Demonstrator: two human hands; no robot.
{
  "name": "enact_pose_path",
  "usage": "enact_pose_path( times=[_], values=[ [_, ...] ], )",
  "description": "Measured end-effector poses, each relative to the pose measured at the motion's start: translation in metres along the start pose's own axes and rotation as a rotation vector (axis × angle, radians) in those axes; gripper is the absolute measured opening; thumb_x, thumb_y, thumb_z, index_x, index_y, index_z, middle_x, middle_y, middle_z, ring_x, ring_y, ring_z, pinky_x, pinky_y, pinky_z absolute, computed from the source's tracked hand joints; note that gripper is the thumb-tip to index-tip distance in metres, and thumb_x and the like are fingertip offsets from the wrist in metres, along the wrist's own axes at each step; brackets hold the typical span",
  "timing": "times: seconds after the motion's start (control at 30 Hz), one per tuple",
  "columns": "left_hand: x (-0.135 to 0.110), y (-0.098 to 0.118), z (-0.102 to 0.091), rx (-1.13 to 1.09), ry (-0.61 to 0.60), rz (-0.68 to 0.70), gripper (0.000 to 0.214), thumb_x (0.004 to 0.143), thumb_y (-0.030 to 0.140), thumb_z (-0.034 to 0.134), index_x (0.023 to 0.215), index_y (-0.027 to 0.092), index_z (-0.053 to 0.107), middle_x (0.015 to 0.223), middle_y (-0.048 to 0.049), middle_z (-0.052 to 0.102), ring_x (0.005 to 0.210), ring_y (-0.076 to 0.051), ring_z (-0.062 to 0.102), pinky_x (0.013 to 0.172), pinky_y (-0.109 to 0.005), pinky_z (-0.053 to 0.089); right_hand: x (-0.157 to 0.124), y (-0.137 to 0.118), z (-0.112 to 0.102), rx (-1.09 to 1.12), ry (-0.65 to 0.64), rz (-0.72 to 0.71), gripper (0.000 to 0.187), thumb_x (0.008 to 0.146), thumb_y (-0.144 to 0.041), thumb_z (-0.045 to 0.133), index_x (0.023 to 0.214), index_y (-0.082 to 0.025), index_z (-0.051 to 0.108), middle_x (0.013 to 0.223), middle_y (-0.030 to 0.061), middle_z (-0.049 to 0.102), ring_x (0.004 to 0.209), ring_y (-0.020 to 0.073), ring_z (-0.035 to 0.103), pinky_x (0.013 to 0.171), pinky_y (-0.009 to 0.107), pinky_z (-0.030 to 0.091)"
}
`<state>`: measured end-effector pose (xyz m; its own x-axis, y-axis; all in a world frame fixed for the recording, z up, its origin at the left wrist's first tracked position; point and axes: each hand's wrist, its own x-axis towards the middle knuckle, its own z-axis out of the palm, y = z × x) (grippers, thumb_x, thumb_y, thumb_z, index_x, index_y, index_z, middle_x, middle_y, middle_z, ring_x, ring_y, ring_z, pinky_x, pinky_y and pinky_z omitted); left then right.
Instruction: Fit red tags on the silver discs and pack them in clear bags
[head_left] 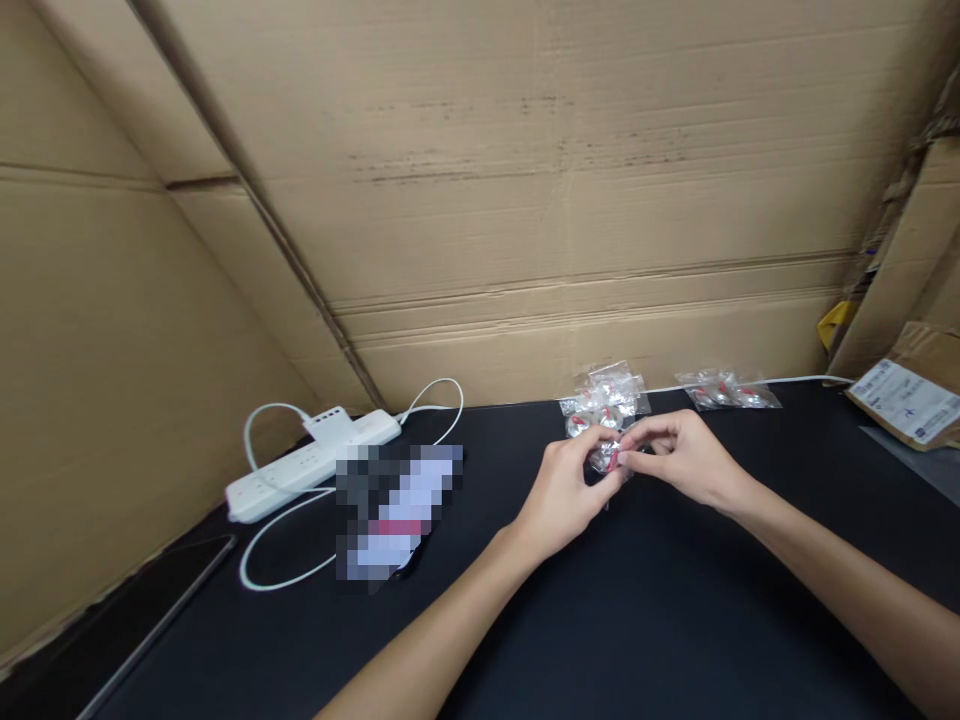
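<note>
My left hand (566, 490) and my right hand (686, 455) meet over the black table (600, 620), both pinching one small clear plastic packet (609, 458) with a red and silver part inside. Just behind my hands lies a pile of the same clear packets (604, 395). A second small group of packets (726, 390) rests further right near the cardboard wall. Fingers of both hands are closed on the packet between them.
Cardboard walls (525, 200) enclose the table at the back and left. A white power strip (307, 465) with a looping white cable (277, 570) lies at the left, beside a blurred-out object (397, 515). A labelled cardboard box (911, 395) sits at the right edge.
</note>
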<state>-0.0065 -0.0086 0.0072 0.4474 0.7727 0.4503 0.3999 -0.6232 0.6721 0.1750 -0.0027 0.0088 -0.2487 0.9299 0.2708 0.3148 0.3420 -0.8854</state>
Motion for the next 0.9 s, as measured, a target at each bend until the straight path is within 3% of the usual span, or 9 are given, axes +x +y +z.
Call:
enact_pose_path(
  times=[0.07, 0.13, 0.27, 0.37, 0.47, 0.63, 0.73, 0.9],
  values=[
    [0.000, 0.001, 0.001, -0.024, 0.005, -0.015, 0.018, 0.084, 0.020, 0.060, 0.101, 0.020, 0.065, 0.088, -0.0015, 0.070, 0.076, -0.017, 0.064, 0.073, -0.028, 0.047, 0.000, 0.001, 0.000, -0.056, 0.017, -0.014, 0.008, 0.074, -0.024, 0.070, 0.075, -0.018, 0.074, 0.056, -0.0019, 0.060, 0.044, 0.0077, 0.036, 0.044, 0.024, 0.026],
    [0.000, 0.000, 0.002, -0.075, 0.028, -0.041, 0.018, 0.083, 0.019, 0.061, 0.101, 0.020, 0.064, 0.088, -0.0019, 0.070, 0.078, -0.017, 0.065, 0.075, -0.029, 0.048, 0.000, 0.002, 0.000, -0.047, 0.059, -0.035, 0.013, 0.076, -0.029, 0.069, 0.077, -0.017, 0.074, 0.054, -0.0022, 0.056, 0.044, 0.0078, 0.033, 0.043, 0.024, 0.024],
    [0.001, -0.005, 0.005, -0.250, 0.114, -0.114, 0.022, 0.081, 0.020, 0.065, 0.103, 0.019, 0.061, 0.085, -0.0030, 0.070, 0.082, -0.018, 0.067, 0.078, -0.031, 0.051, 0.001, 0.000, -0.002, 0.002, 0.262, -0.084, 0.021, 0.079, -0.037, 0.067, 0.082, -0.016, 0.070, 0.061, 0.0003, 0.059, 0.049, 0.0100, 0.041, 0.047, 0.025, 0.034],
    [0.004, -0.009, 0.007, -0.410, 0.207, -0.178, 0.025, 0.077, 0.023, 0.070, 0.099, 0.018, 0.059, 0.083, -0.0029, 0.069, 0.082, -0.018, 0.067, 0.079, -0.031, 0.052, 0.002, 0.000, -0.001, 0.056, 0.326, -0.087, 0.028, 0.076, -0.040, 0.072, 0.090, -0.017, 0.066, 0.083, 0.0053, 0.066, 0.060, 0.0127, 0.053, 0.057, 0.027, 0.045],
    [0.007, -0.012, 0.007, -0.526, 0.273, -0.240, 0.029, 0.073, 0.026, 0.075, 0.094, 0.018, 0.057, 0.076, -0.0004, 0.064, 0.074, -0.016, 0.065, 0.070, -0.028, 0.053, 0.002, 0.003, 0.005, 0.165, 0.270, -0.011, 0.040, 0.070, -0.041, 0.078, 0.097, -0.018, 0.061, 0.095, 0.0071, 0.066, 0.070, 0.0153, 0.061, 0.065, 0.030, 0.051],
    [0.007, -0.013, 0.008, -0.605, 0.238, -0.317, 0.029, 0.073, 0.033, 0.074, 0.092, 0.016, 0.060, 0.087, -0.0053, 0.067, 0.080, -0.018, 0.066, 0.068, -0.028, 0.052, 0.001, 0.010, 0.011, 0.210, 0.038, 0.033, 0.028, 0.079, -0.044, 0.069, 0.076, -0.017, 0.064, 0.072, 0.0030, 0.065, 0.069, 0.0158, 0.063, 0.071, 0.032, 0.052],
    [0.007, -0.015, 0.008, -0.671, 0.220, -0.351, 0.030, 0.074, 0.035, 0.074, 0.094, 0.015, 0.063, 0.098, -0.0100, 0.070, 0.088, -0.021, 0.067, 0.072, -0.030, 0.053, 0.001, 0.014, 0.009, 0.218, 0.036, 0.040, 0.028, 0.080, -0.043, 0.069, 0.071, -0.016, 0.064, 0.068, 0.0027, 0.065, 0.067, 0.0153, 0.063, 0.071, 0.032, 0.052],
    [0.007, -0.018, 0.005, -0.796, 0.235, -0.392, 0.029, 0.073, 0.030, 0.076, 0.094, 0.014, 0.063, 0.083, -0.0088, 0.074, 0.081, -0.021, 0.070, 0.074, -0.031, 0.053, 0.003, 0.019, 0.007, 0.357, 0.036, 0.089, 0.031, 0.079, -0.046, 0.069, 0.075, -0.016, 0.063, 0.068, 0.0033, 0.066, 0.062, 0.0142, 0.062, 0.067, 0.031, 0.052]
  ],
)
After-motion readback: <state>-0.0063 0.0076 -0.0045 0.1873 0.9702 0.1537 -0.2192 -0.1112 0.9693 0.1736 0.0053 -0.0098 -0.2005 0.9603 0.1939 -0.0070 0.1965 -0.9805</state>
